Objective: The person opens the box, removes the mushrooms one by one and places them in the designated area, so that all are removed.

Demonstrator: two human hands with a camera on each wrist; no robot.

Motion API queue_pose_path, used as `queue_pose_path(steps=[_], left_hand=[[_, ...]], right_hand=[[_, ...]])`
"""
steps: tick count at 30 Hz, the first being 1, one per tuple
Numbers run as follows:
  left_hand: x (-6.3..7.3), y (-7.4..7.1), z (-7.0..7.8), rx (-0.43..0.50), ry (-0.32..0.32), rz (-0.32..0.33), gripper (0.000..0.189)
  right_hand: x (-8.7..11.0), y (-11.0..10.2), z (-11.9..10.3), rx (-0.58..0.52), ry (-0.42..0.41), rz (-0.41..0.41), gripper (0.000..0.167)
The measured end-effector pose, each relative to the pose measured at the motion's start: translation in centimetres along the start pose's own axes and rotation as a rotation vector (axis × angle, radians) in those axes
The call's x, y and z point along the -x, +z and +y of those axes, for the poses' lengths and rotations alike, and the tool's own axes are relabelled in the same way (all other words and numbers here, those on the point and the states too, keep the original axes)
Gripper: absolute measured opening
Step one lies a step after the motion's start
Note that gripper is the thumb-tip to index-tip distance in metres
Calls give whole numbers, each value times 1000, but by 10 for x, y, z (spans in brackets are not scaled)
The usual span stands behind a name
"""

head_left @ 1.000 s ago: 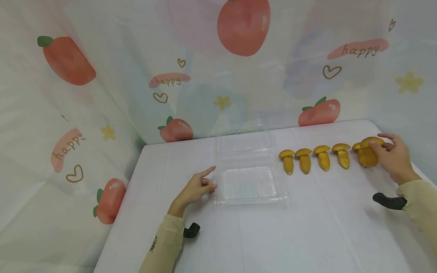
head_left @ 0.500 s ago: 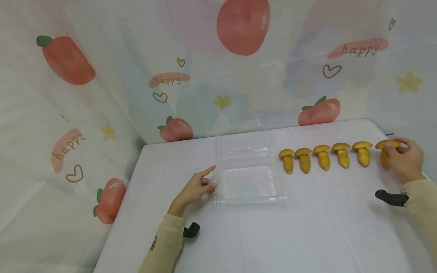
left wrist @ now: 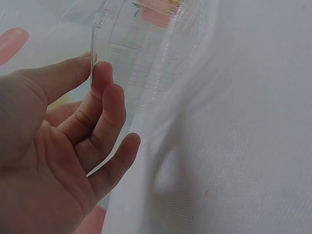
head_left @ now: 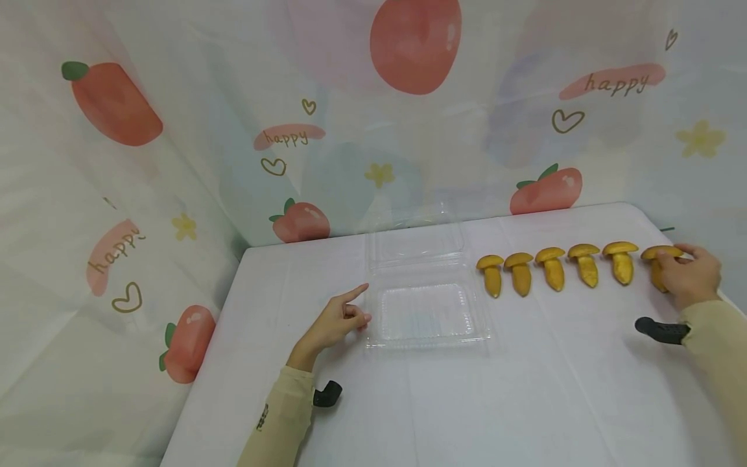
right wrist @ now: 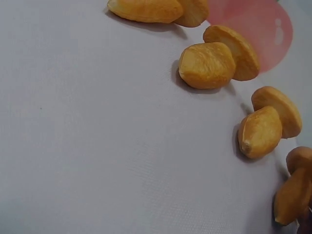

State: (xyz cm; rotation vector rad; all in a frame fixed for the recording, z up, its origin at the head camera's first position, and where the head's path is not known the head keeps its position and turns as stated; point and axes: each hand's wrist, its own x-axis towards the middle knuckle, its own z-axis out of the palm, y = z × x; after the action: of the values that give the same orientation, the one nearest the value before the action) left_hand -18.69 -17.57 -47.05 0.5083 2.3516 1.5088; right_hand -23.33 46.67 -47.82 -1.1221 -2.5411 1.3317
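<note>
My right hand (head_left: 694, 275) is at the right end of a row of yellow-brown toy mushrooms (head_left: 621, 264), its thumb and fingers round the last mushroom (head_left: 655, 253). That mushroom's stem is partly covered by the hand; the right wrist view shows it (right wrist: 292, 195) at the lower right edge. On the other side, my left hand (head_left: 335, 321) is at the left rim of a clear plastic clamshell box (head_left: 428, 342), index finger stretched out in the head view. From the left wrist, the thumb and a curled finger of this hand (left wrist: 73, 126) pinch the box's thin rim (left wrist: 92, 73).
The box's lid (head_left: 417, 243) stands raised behind its base, near the patterned backdrop (head_left: 350, 84). Several mushrooms, caps toward the backdrop, line up between box and right hand on the white table (head_left: 525, 395). The table's right edge is close beside the right hand.
My right hand has moved right with a mushroom, from overlapping its neighbour to a separate spot at the row's end. Over the last half second it shifts only slightly. The left hand stays still.
</note>
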Motion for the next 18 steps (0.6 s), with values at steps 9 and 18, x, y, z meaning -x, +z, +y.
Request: queue_pose_path(steps=[9,18], left_hand=[[-1,0,1,8,-1,-3,71],[-1,-1,0,-1,8,-9,71]], right_hand=[[-8,2,-2,-29,2,-53,72],[-8,3,4,83,-180,-90,78]])
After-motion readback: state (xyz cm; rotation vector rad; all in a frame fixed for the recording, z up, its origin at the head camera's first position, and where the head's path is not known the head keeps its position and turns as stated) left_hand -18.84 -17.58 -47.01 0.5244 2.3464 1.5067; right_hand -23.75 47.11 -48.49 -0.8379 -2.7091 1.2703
